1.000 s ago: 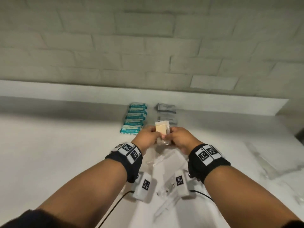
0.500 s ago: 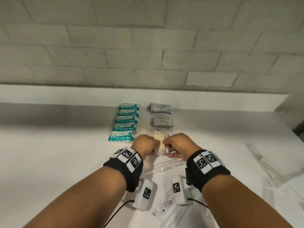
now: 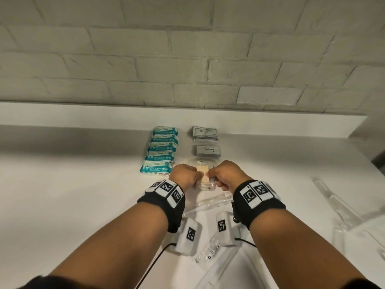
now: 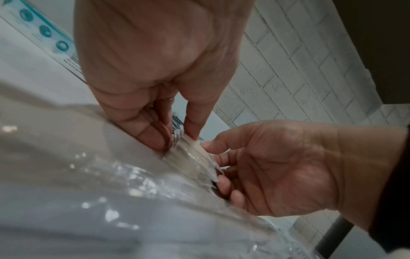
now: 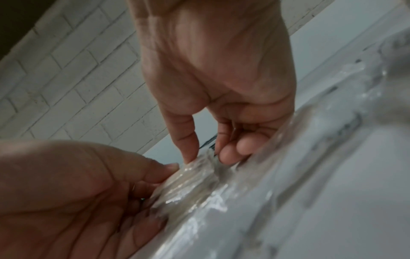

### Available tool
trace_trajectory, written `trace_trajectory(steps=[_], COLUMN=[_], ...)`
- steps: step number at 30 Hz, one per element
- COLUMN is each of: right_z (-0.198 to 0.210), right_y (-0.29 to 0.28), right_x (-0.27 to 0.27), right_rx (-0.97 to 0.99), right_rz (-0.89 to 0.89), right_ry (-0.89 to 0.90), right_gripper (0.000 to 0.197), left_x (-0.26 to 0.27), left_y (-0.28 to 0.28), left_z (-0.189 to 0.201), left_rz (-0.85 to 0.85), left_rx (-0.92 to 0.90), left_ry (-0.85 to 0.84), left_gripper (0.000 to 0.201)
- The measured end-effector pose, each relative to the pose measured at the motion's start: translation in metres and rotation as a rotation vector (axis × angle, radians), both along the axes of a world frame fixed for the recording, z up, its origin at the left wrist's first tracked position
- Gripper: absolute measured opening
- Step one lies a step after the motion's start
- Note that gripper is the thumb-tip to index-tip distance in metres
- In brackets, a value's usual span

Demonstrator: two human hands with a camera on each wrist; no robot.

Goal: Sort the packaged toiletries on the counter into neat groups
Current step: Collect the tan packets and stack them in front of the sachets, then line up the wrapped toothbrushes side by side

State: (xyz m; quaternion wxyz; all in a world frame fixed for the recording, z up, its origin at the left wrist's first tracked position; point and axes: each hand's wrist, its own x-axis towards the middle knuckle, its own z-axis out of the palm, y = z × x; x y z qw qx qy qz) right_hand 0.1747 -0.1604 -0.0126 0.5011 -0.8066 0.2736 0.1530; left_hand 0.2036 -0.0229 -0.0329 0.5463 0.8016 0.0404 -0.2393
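A small beige packet in clear wrap (image 3: 203,177) lies low on the white counter (image 3: 83,195), just in front of the grey sachets. My left hand (image 3: 187,178) pinches its left edge and my right hand (image 3: 223,177) pinches its right edge. In the left wrist view the left hand (image 4: 175,140) has its thumb and fingers on the packet (image 4: 193,157). The right wrist view shows the right hand (image 5: 209,157) gripping the packet (image 5: 190,182) the same way. A row of several teal wipe packs (image 3: 161,150) lies to the left.
Behind the packet lie a grey toothpaste sachet (image 3: 208,151) and a stack of grey sachets (image 3: 205,133). Clear-wrapped long items lie under my wrists (image 3: 210,202), nearer me (image 3: 207,250) and far right (image 3: 333,201). A brick wall and ledge (image 3: 187,117) back the counter.
Both hands have brought the beige packet down from an upright, raised hold to lie low on the counter in front of the grey sachets.
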Motion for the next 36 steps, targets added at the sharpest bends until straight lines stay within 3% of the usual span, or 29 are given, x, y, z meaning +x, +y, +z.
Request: trace_trajectory(steps=[3, 6, 8, 11, 14, 17, 24, 26, 31, 34, 36], right_z=[0.005, 0.013, 0.017, 0.02, 0.029, 0.041, 0.071, 0.077, 0.069, 0.052, 0.036], right_y=[-0.009, -0.032, -0.049, -0.067, -0.079, -0.086, -0.096, -0.092, -0.063, -0.041, -0.03], right_x=[-0.008, -0.023, -0.036, -0.054, -0.069, -0.081, -0.103, -0.111, -0.144, -0.164, -0.177], right_rx=[0.043, -0.005, -0.035, -0.137, -0.158, -0.119, -0.037, -0.139, -0.609, -0.633, -0.831], right_rz=[0.077, 0.015, 0.008, 0.134, 0.181, 0.118, -0.033, 0.069, 0.714, 0.901, 1.029], right_ry=[-0.066, -0.252, -0.305, -0.24, -0.236, -0.281, -0.496, -0.462, -0.027, 0.127, 0.139], right_gripper=[0.012, 0.008, 0.015, 0.02, 0.02, 0.02, 0.018, 0.017, 0.021, 0.04, 0.049], left_x=[-0.007, -0.016, -0.028, -0.053, -0.073, -0.085, -0.109, -0.116, -0.138, -0.15, -0.156], left_y=[0.005, 0.017, 0.029, 0.046, 0.049, 0.044, 0.043, 0.044, 0.037, 0.033, 0.03], left_z=[0.003, 0.007, 0.01, 0.017, 0.023, 0.025, 0.029, 0.029, 0.026, 0.022, 0.023], left_rz=[-0.009, -0.012, -0.103, -0.332, -0.508, -0.595, -0.663, -0.624, -0.553, -0.607, -0.658], left_rx=[0.01, 0.02, 0.177, 0.483, 0.626, 0.747, 0.832, 0.801, 0.628, 0.599, 0.67], left_ry=[-0.032, -0.025, -0.111, -0.273, -0.31, -0.351, -0.316, -0.314, -0.265, -0.196, -0.229], left_gripper=[0.028, 0.032, 0.029, 0.021, 0.04, 0.046, 0.009, 0.007, 0.009, 0.044, 0.055])
